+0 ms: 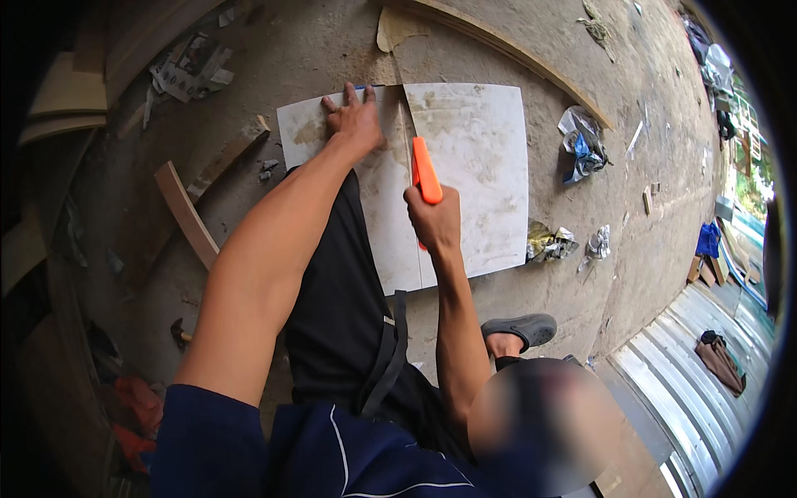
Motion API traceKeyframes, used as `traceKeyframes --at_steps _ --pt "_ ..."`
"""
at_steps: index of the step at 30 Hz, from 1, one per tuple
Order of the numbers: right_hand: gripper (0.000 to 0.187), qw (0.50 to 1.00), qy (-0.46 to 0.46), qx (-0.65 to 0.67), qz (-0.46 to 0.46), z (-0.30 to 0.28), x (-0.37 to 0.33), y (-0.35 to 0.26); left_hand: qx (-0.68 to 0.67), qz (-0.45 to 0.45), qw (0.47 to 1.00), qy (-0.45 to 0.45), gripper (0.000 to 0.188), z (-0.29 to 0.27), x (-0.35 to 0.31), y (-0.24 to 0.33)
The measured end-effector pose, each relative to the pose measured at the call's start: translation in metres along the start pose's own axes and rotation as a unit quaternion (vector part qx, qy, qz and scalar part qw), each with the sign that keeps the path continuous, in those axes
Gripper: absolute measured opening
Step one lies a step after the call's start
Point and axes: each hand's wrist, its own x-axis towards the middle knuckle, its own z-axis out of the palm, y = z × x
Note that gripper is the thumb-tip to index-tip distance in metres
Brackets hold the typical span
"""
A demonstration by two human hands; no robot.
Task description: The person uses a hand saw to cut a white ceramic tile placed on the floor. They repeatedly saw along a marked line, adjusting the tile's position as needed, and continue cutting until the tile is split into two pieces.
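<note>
right grip (436,220) closed tight round orange-handled hand saw (427,178), saw pointing ahead of it along a straight split in a flat white board with brown stains (473,178). board lies under both grips, over the grey concrete floor (639,216). left grip (357,124) open, fingers spread, palm-down on the board's far left part, ahead and left of right grip. crumpled silver-and-blue plastic wrapper (585,149) right of right grip, off the board. dark grey rubber clog (531,330) behind it, to the right.
</note>
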Motion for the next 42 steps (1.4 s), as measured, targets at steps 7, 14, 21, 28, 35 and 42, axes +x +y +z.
traceKeyframes --at_steps 7,14,21,28,35,42 --pt "0.024 0.999 -0.035 0.015 0.01 -0.036 -0.096 0.005 -0.01 -0.008 1.0 -0.002 0.112 -0.013 -0.008 -0.01" --pt "0.033 0.999 -0.01 0.001 0.035 0.001 0.009 -0.017 -0.008 0.031 0.999 0.018 0.113 -0.005 -0.007 -0.002" --pt "0.025 0.999 -0.008 -0.02 -0.033 -0.027 -0.084 0.008 0.0 0.001 0.999 0.037 0.116 -0.005 0.003 -0.015" --pt "0.032 0.999 0.007 -0.033 -0.003 -0.001 0.014 -0.006 0.011 0.03 0.998 0.062 0.118 0.015 0.01 -0.005" --pt "0.025 1.0 -0.017 0.013 -0.009 -0.023 -0.095 0.004 -0.016 -0.001 1.0 0.027 0.118 -0.004 -0.002 -0.011" --pt "0.032 1.0 0.005 0.008 0.013 -0.003 -0.002 -0.003 0.014 0.022 0.998 0.057 0.109 0.013 0.008 -0.005"
